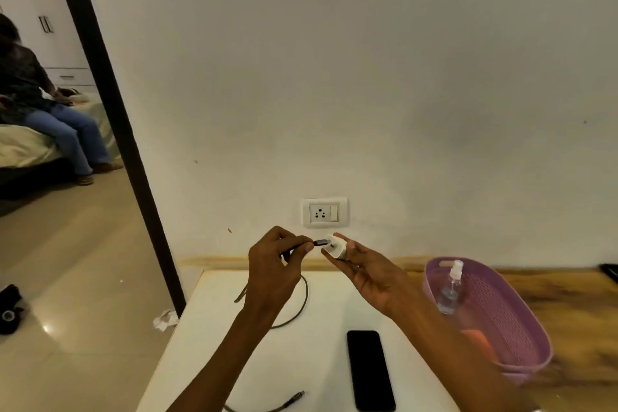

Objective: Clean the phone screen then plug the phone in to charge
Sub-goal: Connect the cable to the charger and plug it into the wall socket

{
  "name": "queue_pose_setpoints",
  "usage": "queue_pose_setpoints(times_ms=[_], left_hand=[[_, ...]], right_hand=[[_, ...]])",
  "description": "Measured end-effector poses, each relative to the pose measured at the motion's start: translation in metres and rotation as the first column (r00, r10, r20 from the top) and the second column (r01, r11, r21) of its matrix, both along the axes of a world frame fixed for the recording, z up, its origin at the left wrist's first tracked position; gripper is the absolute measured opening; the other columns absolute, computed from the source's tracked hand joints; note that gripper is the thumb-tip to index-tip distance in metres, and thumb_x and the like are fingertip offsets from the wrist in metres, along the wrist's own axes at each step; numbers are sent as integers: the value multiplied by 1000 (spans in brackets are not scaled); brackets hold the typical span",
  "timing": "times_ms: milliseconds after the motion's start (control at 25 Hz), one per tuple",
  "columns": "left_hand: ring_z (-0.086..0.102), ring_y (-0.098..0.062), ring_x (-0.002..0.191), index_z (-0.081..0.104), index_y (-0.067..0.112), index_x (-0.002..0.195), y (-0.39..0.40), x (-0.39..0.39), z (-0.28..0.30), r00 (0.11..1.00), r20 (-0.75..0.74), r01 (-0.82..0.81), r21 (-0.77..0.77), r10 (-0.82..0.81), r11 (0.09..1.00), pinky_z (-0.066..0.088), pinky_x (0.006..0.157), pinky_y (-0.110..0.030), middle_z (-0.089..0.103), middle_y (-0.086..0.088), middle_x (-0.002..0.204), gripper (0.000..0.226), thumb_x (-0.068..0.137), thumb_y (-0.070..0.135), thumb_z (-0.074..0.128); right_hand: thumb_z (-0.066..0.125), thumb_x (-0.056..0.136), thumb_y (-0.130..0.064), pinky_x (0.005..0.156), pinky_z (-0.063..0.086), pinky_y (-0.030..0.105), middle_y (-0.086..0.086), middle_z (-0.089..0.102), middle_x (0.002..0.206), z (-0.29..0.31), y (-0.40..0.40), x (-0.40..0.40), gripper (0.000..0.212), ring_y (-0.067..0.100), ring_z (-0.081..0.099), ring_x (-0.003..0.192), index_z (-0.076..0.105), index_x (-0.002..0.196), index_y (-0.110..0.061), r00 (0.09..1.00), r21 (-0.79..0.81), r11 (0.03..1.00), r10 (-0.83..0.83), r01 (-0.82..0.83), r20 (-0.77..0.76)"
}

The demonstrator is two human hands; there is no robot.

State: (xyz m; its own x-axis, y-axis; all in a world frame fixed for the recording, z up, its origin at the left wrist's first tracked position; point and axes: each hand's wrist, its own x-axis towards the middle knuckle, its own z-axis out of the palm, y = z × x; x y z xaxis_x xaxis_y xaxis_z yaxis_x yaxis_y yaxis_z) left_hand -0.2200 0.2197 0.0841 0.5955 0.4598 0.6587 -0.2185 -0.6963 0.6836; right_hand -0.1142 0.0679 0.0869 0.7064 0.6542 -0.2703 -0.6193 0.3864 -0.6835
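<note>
We're in a home bedroom: a bed (26, 144) with rumpled sheets through the doorway, a wardrobe (43, 27) behind it, a plain wall socket (323, 212) above a small table (207, 328).

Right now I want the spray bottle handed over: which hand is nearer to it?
Right. The right hand holds the white charger just left of the spray bottle in the basket; the left hand is farther left, pinching the cable plug.

Cable (302, 304) partly hidden behind left forearm; phone (370, 370) cut by bottom edge; orange item (476, 339) in basket (521, 321) blurred.
</note>
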Motion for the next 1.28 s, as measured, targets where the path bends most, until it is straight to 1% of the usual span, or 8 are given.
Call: queue_pose_setpoints(times_ms=[120, 200, 280, 440, 600, 720, 1080, 1280], left_hand=[[50, -8, 61, 81, 17, 90, -7, -4, 2, 999, -49, 7, 197, 2, 980, 45, 56, -24, 62, 4, 77, 10, 82, 10, 80], [47, -8, 61, 81, 16, 91, -11, -5, 0, 996, -83, -10, 226, 29, 974, 48, 53, -35, 61, 3, 77, 9, 84, 11, 79], [46, -9, 62, 81, 17, 91, -12, -4, 0, 994, -106, -11, 219, 35, 976, 49, 53, -39, 60, 3, 78, 9, 84, 12, 78], [48, -11, 62, 81, 16, 91, -21, -1, 5, 993, -119, -3, 212, 29, 977, 49, 53, -38, 60, 2, 77, 8, 85, 12, 77], [53, -15, 65, 81, 17, 92, -31, -3, 6, 982, -187, 45, 260, 4, 965, 49, 56, -39, 60, 0, 79, 8, 89, 16, 74], [55, -18, 70, 81, 16, 93, -32, -1, 8, 975, -223, 44, 262, 17, 964, 48, 60, -37, 60, -1, 81, 10, 90, 18, 72], [59, -18, 65, 81, 11, 87, -42, 7, 16, 981, -192, 25, 126, 0, 992, 53, 65, -39, 67, -2, 76, 5, 83, 14, 79], [64, -19, 70, 81, 9, 90, -45, 12, 9, 969, -245, 36, 81, -15, 996, 55, 70, -38, 71, -5, 80, 11, 83, 17, 80]], right_hand=[[51, 95, -1, 74, 61, 33, 22, 65, 118, 3, -1, -7, 31, 32, 68, 103, 57, 125, 3, 999, -44, 999, -24, 26, 38], [51, 95, 1, 79, 60, 34, 23, 62, 121, 4, -3, -8, 32, 33, 64, 108, 57, 126, 3, 998, -64, 997, -40, 43, 41], [50, 95, 1, 81, 59, 35, 22, 62, 120, 3, -7, -8, 32, 34, 63, 108, 57, 126, 2, 997, -73, 995, -59, 62, 44], [49, 96, -2, 92, 53, 39, 22, 57, 129, 5, -15, -12, 34, 35, 61, 112, 54, 130, 0, 994, -116, 990, -64, 73, 84], [49, 96, -4, 92, 53, 40, 22, 56, 130, 1, -25, -14, 35, 36, 60, 114, 54, 130, -1, 990, -139, 984, -94, 109, 109], [50, 96, -7, 101, 49, 44, 20, 56, 131, -1, -26, -15, 36, 36, 59, 116, 54, 131, -3, 981, -181, 975, -96, 127, 171], [56, 94, -12, 83, 58, 25, 9, 63, 120, 4, -31, -7, 33, 21, 67, 102, 59, 127, -11, 900, -260, 949, -52, 180, 432], [57, 93, -16, 96, 53, 32, 11, 59, 131, 0, -34, -8, 42, 26, 62, 113, 53, 134, -9, 822, -376, 894, 15, 244, 570]])
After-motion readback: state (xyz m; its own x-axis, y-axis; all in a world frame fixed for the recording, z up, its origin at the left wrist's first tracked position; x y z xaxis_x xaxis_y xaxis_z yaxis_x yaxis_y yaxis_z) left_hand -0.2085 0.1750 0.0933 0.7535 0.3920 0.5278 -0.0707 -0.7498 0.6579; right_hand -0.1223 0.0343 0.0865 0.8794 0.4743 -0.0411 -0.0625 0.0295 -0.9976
